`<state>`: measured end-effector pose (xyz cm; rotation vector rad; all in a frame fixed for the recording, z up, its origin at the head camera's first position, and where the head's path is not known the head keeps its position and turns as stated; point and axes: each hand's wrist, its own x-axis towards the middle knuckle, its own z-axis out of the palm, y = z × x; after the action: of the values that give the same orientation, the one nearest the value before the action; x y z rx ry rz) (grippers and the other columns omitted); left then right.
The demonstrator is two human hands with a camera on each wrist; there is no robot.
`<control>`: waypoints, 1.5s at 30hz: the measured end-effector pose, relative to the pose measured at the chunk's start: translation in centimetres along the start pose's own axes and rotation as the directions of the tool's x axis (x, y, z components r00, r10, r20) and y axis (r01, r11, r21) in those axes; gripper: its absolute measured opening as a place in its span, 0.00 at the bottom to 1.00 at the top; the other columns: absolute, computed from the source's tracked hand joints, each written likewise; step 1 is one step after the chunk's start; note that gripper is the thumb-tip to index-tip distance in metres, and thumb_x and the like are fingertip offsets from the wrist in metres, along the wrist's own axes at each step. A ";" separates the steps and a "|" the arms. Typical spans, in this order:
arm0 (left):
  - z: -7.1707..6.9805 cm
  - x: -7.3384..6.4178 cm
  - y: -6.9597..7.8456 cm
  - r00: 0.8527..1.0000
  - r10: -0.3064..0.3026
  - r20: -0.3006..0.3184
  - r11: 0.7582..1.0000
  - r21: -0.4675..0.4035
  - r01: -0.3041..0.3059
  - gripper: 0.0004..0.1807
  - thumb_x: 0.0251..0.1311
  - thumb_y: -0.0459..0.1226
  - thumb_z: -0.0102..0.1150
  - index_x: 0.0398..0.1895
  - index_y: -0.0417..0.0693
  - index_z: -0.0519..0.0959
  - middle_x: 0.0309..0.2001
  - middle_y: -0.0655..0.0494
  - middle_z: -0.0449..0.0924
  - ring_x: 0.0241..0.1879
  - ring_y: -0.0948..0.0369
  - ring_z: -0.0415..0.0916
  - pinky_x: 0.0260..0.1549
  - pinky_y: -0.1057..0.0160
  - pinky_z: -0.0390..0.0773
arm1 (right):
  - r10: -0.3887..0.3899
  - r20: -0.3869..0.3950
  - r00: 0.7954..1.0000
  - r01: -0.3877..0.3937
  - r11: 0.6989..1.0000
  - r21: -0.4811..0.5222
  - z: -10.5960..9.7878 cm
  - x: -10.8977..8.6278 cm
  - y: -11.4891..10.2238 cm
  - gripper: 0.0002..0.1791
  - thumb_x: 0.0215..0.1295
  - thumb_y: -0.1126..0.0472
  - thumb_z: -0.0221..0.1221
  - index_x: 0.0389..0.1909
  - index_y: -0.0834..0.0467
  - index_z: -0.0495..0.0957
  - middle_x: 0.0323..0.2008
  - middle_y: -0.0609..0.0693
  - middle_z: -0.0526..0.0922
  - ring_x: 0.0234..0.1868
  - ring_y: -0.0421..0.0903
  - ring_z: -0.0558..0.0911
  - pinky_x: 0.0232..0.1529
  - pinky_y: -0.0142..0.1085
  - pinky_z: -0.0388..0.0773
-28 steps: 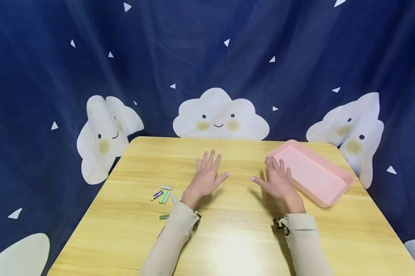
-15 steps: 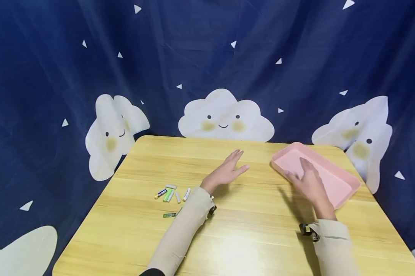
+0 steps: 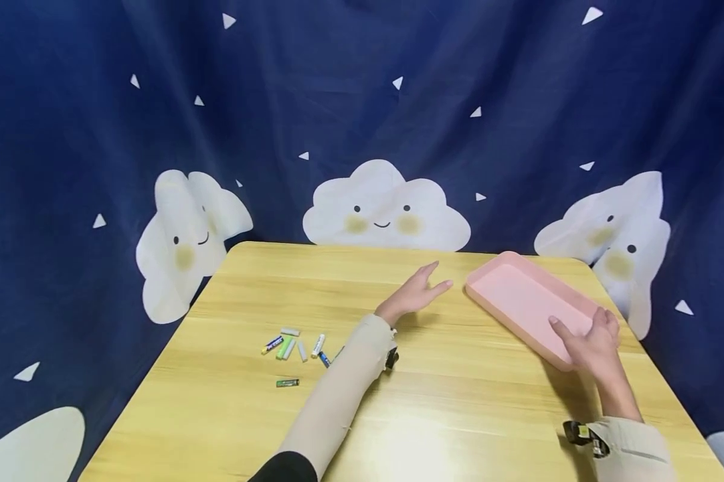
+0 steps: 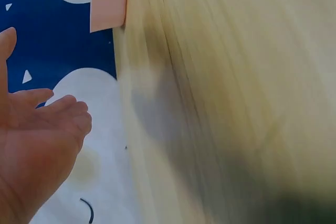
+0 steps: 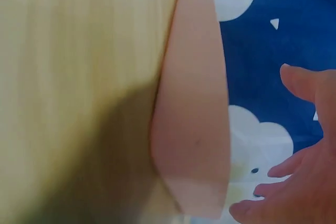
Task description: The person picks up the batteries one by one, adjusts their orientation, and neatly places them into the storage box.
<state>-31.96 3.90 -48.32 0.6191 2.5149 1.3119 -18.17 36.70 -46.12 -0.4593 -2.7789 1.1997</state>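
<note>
A shallow pink tray (image 3: pixel 524 298) lies at an angle on the right side of the table. Over its near right end is my right hand (image 3: pixel 593 345), thumb apart from the fingers; in the right wrist view that hand (image 5: pixel 310 174) is spread beside the tray wall (image 5: pixel 194 103). Whether the fingertips touch the rim is unclear. My left hand (image 3: pixel 416 292) reaches toward the tray's left corner with nothing in it. Its fingers look relaxed in the left wrist view, palm showing. Several small batteries (image 3: pixel 287 383) lie left of my left forearm, which partly hides some.
The wooden table (image 3: pixel 217 408) has rounded far corners. Behind it hangs a dark blue curtain (image 3: pixel 362 80) printed with white clouds and triangles. Bright light reflects off the near middle of the tabletop.
Both hands have moved right. The right hand went from the tray's left side, across it, to its near right end; the left left its place near the batteries, uncovering more of them.
</note>
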 end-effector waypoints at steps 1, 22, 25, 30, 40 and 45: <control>0.1 0.1 0.0 1.000 -0.018 -0.008 1.000 -0.015 0.018 0.48 0.72 0.66 0.47 0.85 0.52 0.49 0.84 0.49 0.48 0.82 0.48 0.51 0.79 0.44 0.53 | 0.012 0.008 1.000 -0.012 1.000 0.017 0.2 -0.1 0.1 0.61 0.74 0.41 0.54 0.76 0.76 0.23 0.78 0.76 0.23 0.79 0.78 0.33 0.78 0.68 0.37; 5.1 2.0 0.0 0.988 -0.135 0.075 0.952 -0.266 0.151 0.53 0.70 0.61 0.55 0.86 0.56 0.38 0.85 0.55 0.47 0.83 0.49 0.49 0.75 0.42 0.62 | 0.110 0.085 0.990 -0.129 0.955 0.266 2.2 -3.5 2.7 0.53 0.74 0.46 0.60 0.80 0.66 0.36 0.76 0.71 0.57 0.74 0.59 0.60 0.77 0.44 0.56; 5.8 2.0 0.2 0.983 -0.138 0.123 0.940 -0.296 0.169 0.54 0.69 0.61 0.57 0.86 0.58 0.37 0.85 0.59 0.44 0.83 0.50 0.47 0.75 0.42 0.62 | 0.121 0.099 0.988 -0.141 0.963 0.231 2.2 -3.8 2.6 0.54 0.73 0.46 0.60 0.81 0.66 0.36 0.76 0.71 0.58 0.75 0.59 0.60 0.77 0.45 0.56; 6.8 2.4 0.5 0.985 -0.100 0.141 0.924 -0.354 0.145 0.54 0.69 0.58 0.60 0.86 0.54 0.39 0.85 0.57 0.43 0.84 0.55 0.43 0.80 0.49 0.52 | 0.124 0.128 0.984 -0.150 0.965 0.216 1.8 -3.8 2.5 0.58 0.72 0.46 0.62 0.82 0.68 0.32 0.76 0.74 0.55 0.78 0.63 0.56 0.79 0.58 0.51; 7.5 3.4 1.7 0.993 -0.091 0.078 0.946 -0.306 0.110 0.56 0.63 0.55 0.68 0.85 0.47 0.46 0.76 0.45 0.56 0.68 0.57 0.63 0.73 0.56 0.64 | 0.129 0.105 0.986 -0.149 0.967 0.205 1.1 -3.6 3.0 0.59 0.68 0.50 0.66 0.81 0.68 0.34 0.74 0.72 0.59 0.73 0.60 0.61 0.77 0.54 0.56; 7.4 4.0 1.7 0.995 -0.071 0.076 0.948 -0.303 0.091 0.58 0.62 0.53 0.70 0.85 0.46 0.44 0.82 0.46 0.51 0.77 0.55 0.59 0.76 0.55 0.62 | 0.115 0.099 0.988 -0.134 0.969 0.206 0.7 -3.4 3.1 0.62 0.66 0.51 0.69 0.80 0.69 0.33 0.71 0.68 0.63 0.62 0.45 0.72 0.61 0.24 0.65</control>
<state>-32.18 11.95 -51.20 0.4750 2.1952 1.5807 -14.28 37.19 -48.74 -0.5821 -2.6826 1.5598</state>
